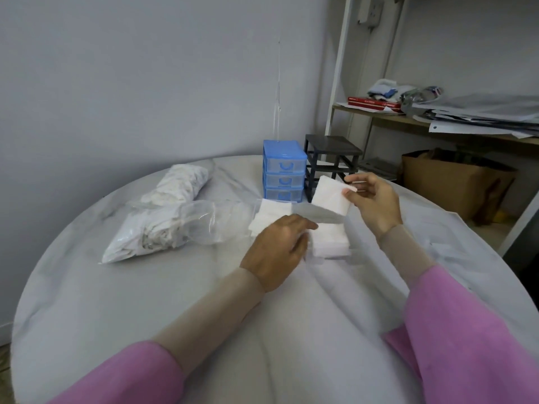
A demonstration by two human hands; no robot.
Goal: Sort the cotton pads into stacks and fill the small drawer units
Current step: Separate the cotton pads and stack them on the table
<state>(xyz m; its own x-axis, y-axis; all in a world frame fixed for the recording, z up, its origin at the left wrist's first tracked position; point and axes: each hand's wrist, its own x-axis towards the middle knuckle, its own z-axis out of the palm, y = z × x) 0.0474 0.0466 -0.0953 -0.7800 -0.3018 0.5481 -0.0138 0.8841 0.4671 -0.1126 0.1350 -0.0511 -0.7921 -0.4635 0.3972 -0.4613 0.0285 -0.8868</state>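
Note:
My right hand (372,201) pinches a square white cotton pad (331,198) by its right edge and holds it up above the table. Below it lies a stack of cotton pads (331,240) on the white tablecloth (116,287). My left hand (280,247) hovers palm down just left of that stack, fingers relaxed, partly covering a second pile of pads (269,215). Behind the pads stand a blue drawer unit (283,170) with three shut drawers and a black drawer frame (332,158) with no drawers showing in it.
Two clear plastic bags of white pads (163,225) lie on the left of the round table. A shelf with papers and a red book (376,103) stands at the right, with a brown paper bag (455,182) on the floor beneath it.

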